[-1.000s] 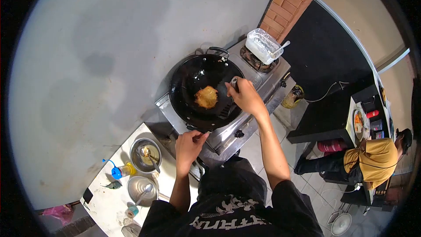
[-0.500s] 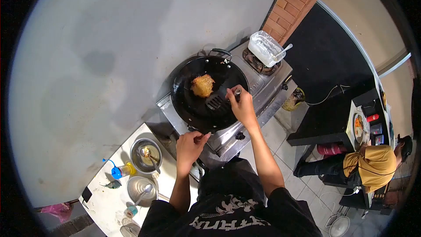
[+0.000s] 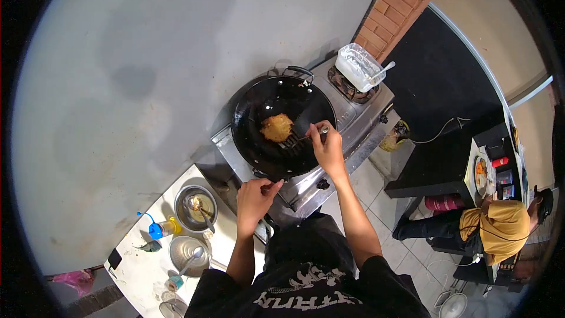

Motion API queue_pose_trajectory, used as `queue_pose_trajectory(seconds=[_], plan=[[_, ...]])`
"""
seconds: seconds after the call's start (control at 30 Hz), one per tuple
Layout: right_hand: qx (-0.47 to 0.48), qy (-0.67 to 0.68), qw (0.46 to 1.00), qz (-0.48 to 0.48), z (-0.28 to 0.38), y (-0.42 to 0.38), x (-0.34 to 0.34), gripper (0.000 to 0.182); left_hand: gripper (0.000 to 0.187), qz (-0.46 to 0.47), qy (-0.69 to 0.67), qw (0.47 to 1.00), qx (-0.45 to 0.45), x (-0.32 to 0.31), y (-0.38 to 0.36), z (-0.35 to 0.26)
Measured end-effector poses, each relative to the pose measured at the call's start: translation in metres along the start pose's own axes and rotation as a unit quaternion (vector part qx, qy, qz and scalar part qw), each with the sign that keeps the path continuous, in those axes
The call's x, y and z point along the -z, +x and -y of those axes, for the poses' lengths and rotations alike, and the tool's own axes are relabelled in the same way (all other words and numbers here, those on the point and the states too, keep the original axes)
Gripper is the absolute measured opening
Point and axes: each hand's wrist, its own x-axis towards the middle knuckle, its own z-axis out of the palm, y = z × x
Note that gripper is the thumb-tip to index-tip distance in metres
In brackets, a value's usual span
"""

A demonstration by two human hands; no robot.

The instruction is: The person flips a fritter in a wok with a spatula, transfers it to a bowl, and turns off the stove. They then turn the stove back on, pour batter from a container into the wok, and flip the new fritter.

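A black wok (image 3: pixel 250 147) rests on the left burner of a metal stove. In it lies a golden-brown fried piece (image 3: pixel 276 128). My right hand (image 3: pixel 327 141), above the wok's right side, is closed round the handle of a slotted spatula (image 3: pixel 292 141), whose blade touches the lower right edge of the fried piece. My left hand (image 3: pixel 256 199) is at the wok's near rim with its fingers pinched together at the near handle; the handle is mostly hidden under the fingers.
On the right burner stands a white container (image 3: pixel 358 66) with a spoon. A table (image 3: pixel 141 280) at lower left holds a metal bowl (image 3: pixel 196 208), a second bowl (image 3: pixel 189 254) and a blue-capped bottle (image 3: pixel 165 228). Another person (image 3: pixel 500 229) stands at a counter on the right.
The spatula blade has moved from beside the fried piece to its edge. The fried piece sits slightly lower and to the right. My right hand has shifted a little right; my left hand stays put.
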Motion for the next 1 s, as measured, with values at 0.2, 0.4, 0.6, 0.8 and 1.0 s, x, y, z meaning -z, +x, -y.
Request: queue_pose_trajectory(seconds=[0.2, 0.4, 0.6, 0.8, 1.0], plan=[[0.033, -0.003, 0.999, 0.016, 0.034, 0.014, 0.007, 0.018, 0.040, 0.008, 0.010, 1.000, 0.002, 0.002, 0.002, 0.000], [0.079, -0.032, 0.996, 0.006, 0.040, 0.073, -0.007, 0.030, 0.039, 0.014, -0.010, 1.000, -0.006, 0.003, 0.002, -0.005], [0.074, -0.036, 0.997, 0.007, 0.043, 0.114, -0.034, 0.035, 0.038, 0.014, -0.018, 1.000, -0.017, 0.003, 0.001, -0.003], [0.121, -0.082, 0.989, 0.012, 0.035, 0.114, -0.037, 0.032, 0.038, 0.007, -0.033, 0.999, -0.017, 0.003, 0.000, 0.001], [0.084, -0.075, 0.993, 0.028, 0.042, 0.072, 0.020, 0.025, 0.037, 0.014, -0.025, 1.000, -0.007, 0.005, -0.001, 0.007]])
